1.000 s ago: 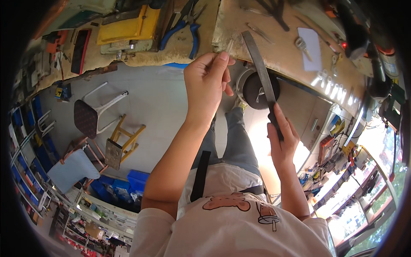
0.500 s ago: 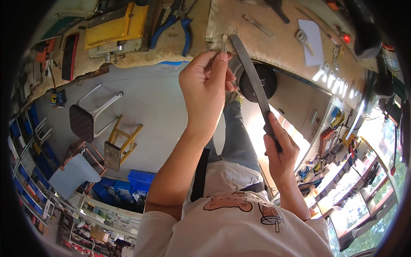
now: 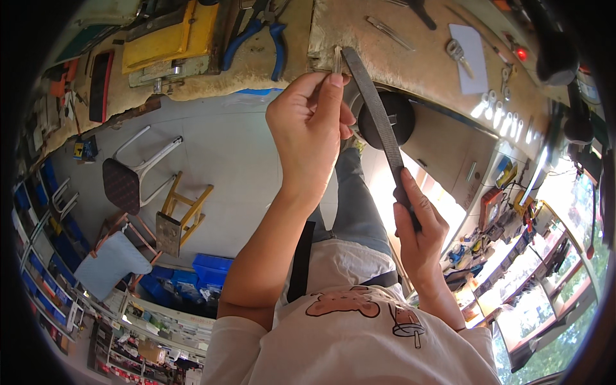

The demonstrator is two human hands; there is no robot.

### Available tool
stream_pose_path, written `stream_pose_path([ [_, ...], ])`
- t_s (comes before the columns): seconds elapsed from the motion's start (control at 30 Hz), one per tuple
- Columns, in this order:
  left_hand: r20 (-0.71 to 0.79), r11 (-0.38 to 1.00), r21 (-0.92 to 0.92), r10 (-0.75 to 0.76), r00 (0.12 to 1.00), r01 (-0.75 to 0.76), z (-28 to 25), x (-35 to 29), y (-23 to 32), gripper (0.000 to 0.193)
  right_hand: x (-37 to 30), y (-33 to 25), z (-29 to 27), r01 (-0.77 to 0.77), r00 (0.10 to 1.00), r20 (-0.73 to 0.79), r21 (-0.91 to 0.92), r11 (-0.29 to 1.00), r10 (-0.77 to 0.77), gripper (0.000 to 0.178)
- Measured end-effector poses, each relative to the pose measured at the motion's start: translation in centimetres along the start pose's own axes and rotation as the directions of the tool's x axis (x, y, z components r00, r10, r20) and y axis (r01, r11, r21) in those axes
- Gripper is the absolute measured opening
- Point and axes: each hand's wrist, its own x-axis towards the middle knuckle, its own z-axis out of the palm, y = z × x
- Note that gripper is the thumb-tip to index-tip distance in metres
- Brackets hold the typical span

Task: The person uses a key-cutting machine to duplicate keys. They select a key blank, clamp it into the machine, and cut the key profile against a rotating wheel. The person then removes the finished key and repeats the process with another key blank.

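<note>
My left hand [image 3: 311, 119] is closed at the front edge of the workbench [image 3: 410, 70], thumb and fingers pinching a key [image 3: 337, 62] whose narrow metal blade points up and away from me. The part inside the fingers is hidden. My right hand [image 3: 420, 224] grips the dark handle of a long flat file [image 3: 377, 109]. The file slants up and to the left. Its far end lies right beside the key's tip; I cannot tell whether they touch.
Blue-handled pliers [image 3: 280, 48] and a yellow box-like object [image 3: 170, 40] lie on the bench's left. To the right are a white paper [image 3: 473, 74] with a key [image 3: 457, 52] on it and several shiny keys [image 3: 499, 112]. A round black stool seat [image 3: 403, 122] stands below the edge.
The file's far end has shifted slightly up and left, closer to the key's tip, and its face has tilted. The left hand keeps its pinch on the key, nearly still.
</note>
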Motion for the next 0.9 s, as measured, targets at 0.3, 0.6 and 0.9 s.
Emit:
stream_pose_path([
  [0.3,-0.022,1.0,0.006,0.026,0.999,-0.026,0.2,0.0,-0.2,0.025,-0.1,-0.1,-0.1,0.117,0.993,-0.009,-0.151,0.981,-0.12,0.05],
  [0.6,-0.02,0.999,-0.032,0.023,1.0,-0.024,0.0,0.2,-0.4,0.022,-1.7,0.4,0.5,0.114,0.993,-0.018,-0.129,0.985,-0.117,0.054],
  [0.9,0.115,0.962,-0.196,-0.171,0.979,0.191,-1.2,1.1,0.7,0.024,0.3,2.4,0.4,0.177,0.981,-0.07,-0.043,0.983,-0.18,0.053],
])
